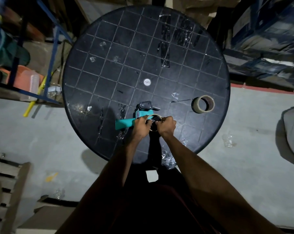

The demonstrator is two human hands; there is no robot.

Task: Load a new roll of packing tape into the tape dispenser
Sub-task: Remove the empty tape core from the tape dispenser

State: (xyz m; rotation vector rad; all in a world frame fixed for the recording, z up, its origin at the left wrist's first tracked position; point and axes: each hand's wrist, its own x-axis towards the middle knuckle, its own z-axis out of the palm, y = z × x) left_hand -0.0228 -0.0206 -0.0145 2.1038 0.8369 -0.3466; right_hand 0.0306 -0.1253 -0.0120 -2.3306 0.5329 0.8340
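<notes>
Two bare hands are seen meeting over the near part of a round black plastic table (109, 53) with a moulded grid top. Lying flat on that table, the teal plastic tape dispenser with black head parts (126, 123) is placed with its handle pointing left and its black roller end further from the table's near edge. At its hub a thin tan ring, an almost spent tape core (149, 117), is seated around the black spindle. The left hand (141, 126) is laid over the dispenser body, its fingers curled and pressed onto the core's left rim. Just beside it, the right hand (166, 126) is curled over the core's right rim, fingertips pinched at the hub. Well apart, toward the table's right edge, a fuller roll of clear-brown packing tape (203, 104) is stood on the table. Clear tape scraps are stuck across the tabletop.
</notes>
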